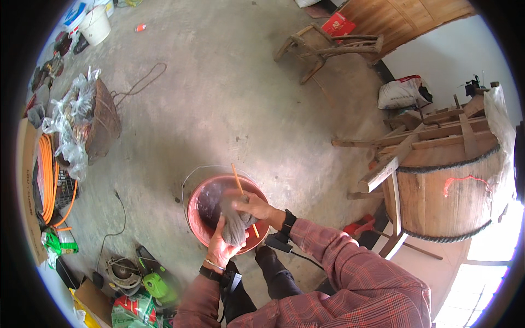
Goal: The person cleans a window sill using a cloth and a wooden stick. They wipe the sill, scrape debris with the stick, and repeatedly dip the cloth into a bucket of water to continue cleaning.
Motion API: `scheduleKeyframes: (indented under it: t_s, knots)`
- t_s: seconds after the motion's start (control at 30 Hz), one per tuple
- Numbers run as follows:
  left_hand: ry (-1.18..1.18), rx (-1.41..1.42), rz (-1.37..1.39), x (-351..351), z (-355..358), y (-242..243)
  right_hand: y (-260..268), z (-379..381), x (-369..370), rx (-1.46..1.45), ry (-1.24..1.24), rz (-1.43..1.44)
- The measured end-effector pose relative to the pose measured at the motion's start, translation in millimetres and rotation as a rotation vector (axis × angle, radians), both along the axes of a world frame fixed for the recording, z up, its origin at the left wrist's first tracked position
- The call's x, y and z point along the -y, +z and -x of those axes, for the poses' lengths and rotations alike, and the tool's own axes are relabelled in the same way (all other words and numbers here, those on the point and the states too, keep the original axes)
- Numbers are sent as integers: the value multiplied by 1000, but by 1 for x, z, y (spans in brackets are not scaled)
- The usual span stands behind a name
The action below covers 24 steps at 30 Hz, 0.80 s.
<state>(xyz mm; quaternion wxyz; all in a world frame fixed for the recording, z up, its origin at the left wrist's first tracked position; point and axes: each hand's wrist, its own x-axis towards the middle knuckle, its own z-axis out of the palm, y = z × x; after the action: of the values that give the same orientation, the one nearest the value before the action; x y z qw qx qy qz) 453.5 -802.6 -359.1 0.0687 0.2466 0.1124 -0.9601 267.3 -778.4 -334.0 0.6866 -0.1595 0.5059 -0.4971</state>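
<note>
Over a red bucket (193,215) on the concrete floor, both my hands are on a bunched grey cloth (233,229). My left hand (220,248) grips its lower part, with the thumb along its side. From the right, my right hand (258,206) holds the upper part; its fingertips are blurred. A thin orange stick (236,177) slants across the bucket, its middle hidden by the right hand and cloth. Inside the bucket, dark liquid with some foam shows to the left of the cloth. The bucket's wire handle (199,167) leans out beyond the far rim.
A wooden chair (311,45) lies tipped over at the back. To the right is a large wooden tub (439,201) with wooden frames by it. At left are a plastic-covered basket (102,119), an orange hose coil (48,176), a black cable (123,213) and a green power tool (156,283).
</note>
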Motion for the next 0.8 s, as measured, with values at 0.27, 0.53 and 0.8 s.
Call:
scheduleKeyframes:
  t_s: [0.27,0.53,0.8]
  knots:
    - [-227,199,543,-1,2,-11,-6,-6,8,-490,323,49]
    - [-266,368,913,-8,11,-38,-33,-18,4,-844,339,86]
    - [-236,341,930,-2,0,-40,-20,-27,-17,-582,211,-121]
